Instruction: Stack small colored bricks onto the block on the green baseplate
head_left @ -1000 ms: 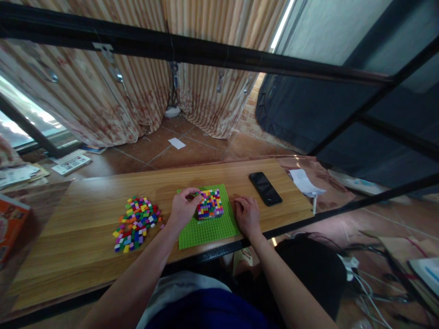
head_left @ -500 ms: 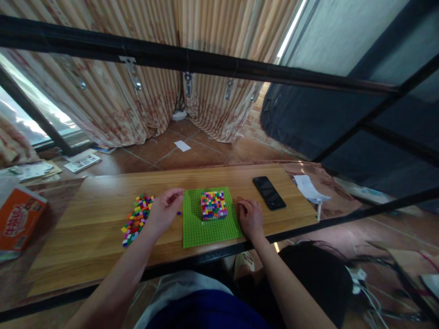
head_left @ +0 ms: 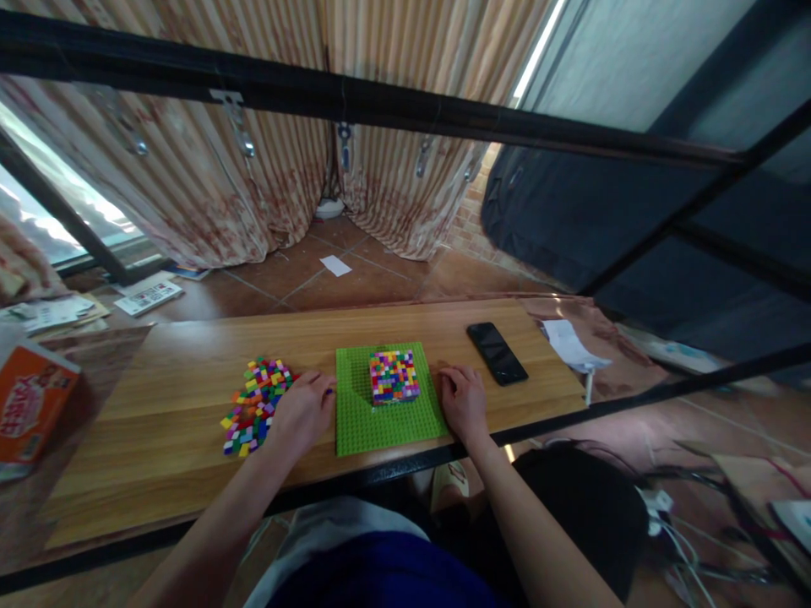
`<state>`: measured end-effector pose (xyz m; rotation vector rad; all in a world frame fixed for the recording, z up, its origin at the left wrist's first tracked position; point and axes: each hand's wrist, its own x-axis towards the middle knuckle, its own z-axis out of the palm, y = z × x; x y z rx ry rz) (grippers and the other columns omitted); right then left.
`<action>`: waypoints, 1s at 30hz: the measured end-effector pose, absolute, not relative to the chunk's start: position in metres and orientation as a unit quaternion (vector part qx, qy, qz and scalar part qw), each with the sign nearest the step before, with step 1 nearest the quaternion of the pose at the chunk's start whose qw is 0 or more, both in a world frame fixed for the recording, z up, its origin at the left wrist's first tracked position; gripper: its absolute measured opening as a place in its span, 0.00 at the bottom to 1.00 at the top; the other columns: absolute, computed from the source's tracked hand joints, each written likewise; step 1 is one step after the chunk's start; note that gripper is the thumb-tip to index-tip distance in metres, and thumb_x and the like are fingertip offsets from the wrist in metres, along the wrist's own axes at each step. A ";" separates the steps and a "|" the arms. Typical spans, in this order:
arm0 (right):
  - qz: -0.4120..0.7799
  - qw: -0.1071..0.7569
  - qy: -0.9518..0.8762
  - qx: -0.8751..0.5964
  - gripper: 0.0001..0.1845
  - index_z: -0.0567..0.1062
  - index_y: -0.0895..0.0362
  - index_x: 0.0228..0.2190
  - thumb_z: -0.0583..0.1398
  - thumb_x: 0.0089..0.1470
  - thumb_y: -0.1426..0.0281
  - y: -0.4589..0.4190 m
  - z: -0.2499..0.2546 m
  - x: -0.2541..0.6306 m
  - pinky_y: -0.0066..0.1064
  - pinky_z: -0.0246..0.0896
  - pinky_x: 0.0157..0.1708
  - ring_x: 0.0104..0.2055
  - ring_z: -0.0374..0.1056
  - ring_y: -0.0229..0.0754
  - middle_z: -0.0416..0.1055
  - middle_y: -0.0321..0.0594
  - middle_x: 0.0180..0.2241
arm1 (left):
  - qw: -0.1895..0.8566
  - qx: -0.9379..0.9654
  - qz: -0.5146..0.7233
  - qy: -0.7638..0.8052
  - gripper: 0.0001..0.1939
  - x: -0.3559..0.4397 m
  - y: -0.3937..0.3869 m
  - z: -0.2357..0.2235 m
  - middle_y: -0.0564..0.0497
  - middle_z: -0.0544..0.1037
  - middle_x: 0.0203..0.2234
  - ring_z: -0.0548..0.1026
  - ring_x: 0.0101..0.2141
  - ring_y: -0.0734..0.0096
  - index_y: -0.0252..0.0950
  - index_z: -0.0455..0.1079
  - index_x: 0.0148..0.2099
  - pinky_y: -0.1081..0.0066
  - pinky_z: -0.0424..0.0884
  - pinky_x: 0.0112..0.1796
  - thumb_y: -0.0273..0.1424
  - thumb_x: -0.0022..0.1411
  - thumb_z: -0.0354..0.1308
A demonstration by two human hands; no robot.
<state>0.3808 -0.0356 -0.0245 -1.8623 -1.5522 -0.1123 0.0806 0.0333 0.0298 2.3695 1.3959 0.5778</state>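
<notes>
My left hand lies low over the wooden table, just left of the green studded baseplate. Its fingers are drawn together, and a small blue brick shows at the fingertips. On the baseplate stands a block of many tiny coloured bricks, its top a mixed mosaic. My right hand rests at the plate's right edge, fingers curled in, with nothing seen in them. Left of my left hand spreads a pile of loose coloured bricks, partly covered by that hand.
A black phone lies on the table at the right. Beyond that end are white papers. An orange box stands at the far left. A dark metal bar runs along the table's near edge.
My left hand has come down and toward me, from above the plate's left edge to the small blue brick on the table. My right hand stays put. The view has shifted slightly.
</notes>
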 end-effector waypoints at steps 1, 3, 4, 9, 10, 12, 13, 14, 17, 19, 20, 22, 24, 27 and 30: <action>-0.042 0.348 -0.599 -0.720 0.13 0.78 0.56 0.36 0.53 0.59 0.72 -0.036 -0.024 0.381 0.39 0.59 0.43 0.41 0.64 0.47 0.73 0.45 0.38 | 0.152 0.834 0.186 0.496 0.10 0.083 0.034 0.030 0.47 0.76 0.32 0.73 0.33 0.64 0.40 0.72 0.33 0.67 0.69 0.36 0.27 0.57 0.50; -0.039 0.346 -0.597 -0.722 0.13 0.78 0.56 0.36 0.53 0.59 0.72 -0.035 -0.024 0.380 0.39 0.59 0.43 0.41 0.64 0.47 0.73 0.45 0.38 | 0.128 0.836 0.156 0.511 0.09 0.085 0.035 0.031 0.47 0.74 0.30 0.73 0.32 0.63 0.40 0.71 0.30 0.67 0.68 0.35 0.26 0.57 0.49; -0.039 0.346 -0.596 -0.724 0.13 0.78 0.56 0.36 0.53 0.59 0.72 -0.035 -0.023 0.380 0.39 0.59 0.43 0.41 0.64 0.47 0.73 0.45 0.38 | 0.120 0.836 0.145 0.515 0.10 0.085 0.034 0.032 0.47 0.74 0.29 0.73 0.31 0.63 0.40 0.70 0.29 0.67 0.67 0.34 0.26 0.57 0.49; -0.034 0.351 -0.594 -0.723 0.13 0.78 0.56 0.35 0.53 0.59 0.72 -0.035 -0.022 0.379 0.39 0.59 0.42 0.42 0.64 0.47 0.73 0.45 0.38 | 0.144 0.816 0.169 0.534 0.10 0.087 0.032 0.038 0.48 0.75 0.29 0.73 0.30 0.64 0.40 0.69 0.31 0.69 0.66 0.31 0.29 0.60 0.47; -0.033 0.352 -0.594 -0.723 0.13 0.78 0.56 0.35 0.53 0.59 0.72 -0.035 -0.022 0.379 0.39 0.59 0.43 0.42 0.64 0.47 0.73 0.45 0.38 | 0.160 0.809 0.186 0.534 0.10 0.089 0.032 0.040 0.49 0.76 0.29 0.74 0.29 0.64 0.40 0.69 0.33 0.69 0.66 0.31 0.30 0.60 0.47; -0.032 0.353 -0.593 -0.723 0.13 0.78 0.56 0.35 0.53 0.59 0.72 -0.036 -0.022 0.379 0.39 0.59 0.43 0.42 0.64 0.47 0.73 0.45 0.38 | 0.193 0.802 0.220 0.521 0.10 0.094 0.031 0.047 0.50 0.77 0.29 0.75 0.29 0.66 0.40 0.70 0.37 0.69 0.67 0.31 0.32 0.62 0.47; -0.032 0.354 -0.593 -0.723 0.13 0.78 0.56 0.35 0.53 0.59 0.72 -0.036 -0.022 0.379 0.39 0.59 0.43 0.42 0.64 0.47 0.73 0.45 0.38 | 0.208 0.802 0.236 0.507 0.11 0.097 0.031 0.050 0.50 0.78 0.29 0.75 0.30 0.66 0.40 0.71 0.38 0.70 0.68 0.32 0.33 0.62 0.47; -0.032 0.354 -0.592 -0.723 0.13 0.78 0.55 0.36 0.53 0.59 0.72 -0.036 -0.022 0.379 0.39 0.59 0.43 0.42 0.64 0.47 0.73 0.45 0.38 | 0.221 0.803 0.251 0.493 0.11 0.100 0.031 0.053 0.50 0.79 0.30 0.76 0.30 0.66 0.40 0.72 0.39 0.70 0.69 0.33 0.34 0.63 0.47; -0.031 0.355 -0.592 -0.723 0.13 0.79 0.55 0.36 0.53 0.59 0.72 -0.036 -0.022 0.379 0.39 0.60 0.43 0.42 0.64 0.47 0.73 0.45 0.38 | 0.236 0.807 0.287 0.459 0.13 0.111 0.031 0.057 0.50 0.80 0.33 0.77 0.33 0.66 0.41 0.74 0.39 0.69 0.70 0.38 0.36 0.63 0.48; -0.032 0.356 -0.591 -0.723 0.13 0.79 0.55 0.35 0.53 0.59 0.73 -0.035 -0.021 0.378 0.39 0.60 0.43 0.42 0.64 0.47 0.73 0.45 0.38 | 0.237 0.807 0.296 0.452 0.14 0.119 0.032 0.055 0.49 0.81 0.36 0.78 0.36 0.65 0.41 0.75 0.39 0.67 0.71 0.41 0.37 0.63 0.49; -0.031 0.355 -0.591 -0.723 0.13 0.79 0.55 0.35 0.53 0.59 0.73 -0.035 -0.021 0.378 0.38 0.60 0.43 0.42 0.64 0.47 0.73 0.45 0.38 | 0.236 0.806 0.298 0.454 0.13 0.122 0.033 0.053 0.49 0.81 0.36 0.78 0.37 0.64 0.41 0.75 0.40 0.66 0.71 0.42 0.36 0.63 0.50; -0.031 0.355 -0.591 -0.724 0.13 0.79 0.56 0.35 0.54 0.59 0.73 -0.035 -0.021 0.378 0.38 0.60 0.43 0.42 0.64 0.47 0.73 0.45 0.39 | 0.242 0.798 0.300 0.464 0.11 0.127 0.036 0.048 0.48 0.81 0.37 0.78 0.38 0.63 0.40 0.74 0.40 0.65 0.71 0.42 0.36 0.61 0.52; -0.031 0.353 -0.590 -0.725 0.13 0.79 0.56 0.35 0.54 0.59 0.73 -0.035 -0.021 0.378 0.39 0.60 0.43 0.43 0.64 0.47 0.73 0.45 0.39 | 0.259 0.786 0.305 0.472 0.10 0.131 0.038 0.042 0.49 0.81 0.35 0.78 0.37 0.63 0.40 0.73 0.41 0.65 0.71 0.41 0.35 0.60 0.54; -0.029 0.354 -0.588 -0.727 0.13 0.79 0.55 0.35 0.54 0.58 0.73 -0.035 -0.023 0.379 0.39 0.60 0.43 0.42 0.64 0.47 0.73 0.45 0.39 | 0.286 0.773 0.307 0.476 0.09 0.136 0.041 0.038 0.49 0.81 0.33 0.79 0.35 0.64 0.40 0.72 0.39 0.66 0.72 0.38 0.36 0.59 0.55; -0.028 0.354 -0.589 -0.726 0.13 0.79 0.55 0.35 0.54 0.59 0.73 -0.034 -0.023 0.379 0.38 0.59 0.43 0.42 0.63 0.47 0.73 0.45 0.39 | 0.291 0.768 0.307 0.481 0.07 0.138 0.043 0.040 0.50 0.80 0.30 0.79 0.33 0.64 0.40 0.71 0.37 0.67 0.71 0.36 0.36 0.58 0.57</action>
